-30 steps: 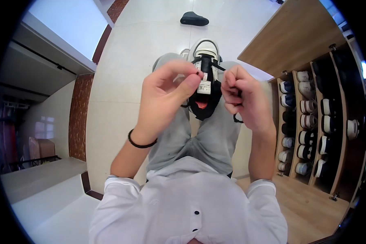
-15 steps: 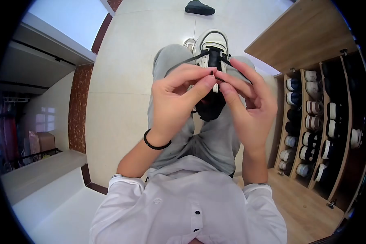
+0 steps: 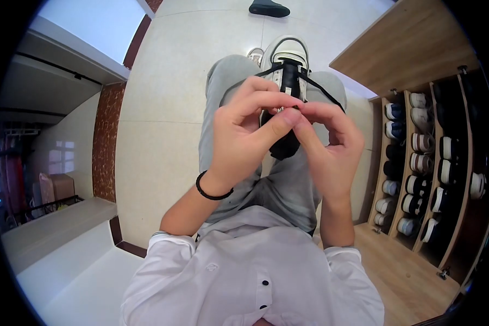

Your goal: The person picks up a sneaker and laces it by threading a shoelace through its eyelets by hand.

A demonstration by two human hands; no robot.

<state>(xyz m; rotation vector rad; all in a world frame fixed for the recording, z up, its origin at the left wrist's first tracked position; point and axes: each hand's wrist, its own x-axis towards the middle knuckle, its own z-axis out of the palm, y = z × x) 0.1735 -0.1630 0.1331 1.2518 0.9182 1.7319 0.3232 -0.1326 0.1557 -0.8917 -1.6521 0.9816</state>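
A white sneaker [image 3: 289, 48] with a black tongue lies between my grey-trousered knees, toe pointing away from me. Its black shoelace [image 3: 327, 93] hangs loose in loops on either side of the tongue. Above the sneaker's heel end, my left hand [image 3: 243, 127] pinches thumb and fingers together. My right hand [image 3: 334, 142] meets it, thumb and index finger closed at the same spot. A small dark bit of the lace shows between the touching fingertips. The hands cover the middle of the sneaker, and the lace's exact end is hidden.
On the right stands an open wooden shoe cabinet [image 3: 401, 163] with several rows of shoes and a raised door [image 3: 407, 41]. A dark shoe [image 3: 269, 8] lies on the tiled floor [image 3: 163, 103] ahead. At the left are a ledge [image 3: 60, 231] and a pinkish box [image 3: 58, 187].
Both hands have drawn together, fingertips now touching where they were slightly apart around the lace. The right index finger has curled in from its raised position. The view has shifted slightly.
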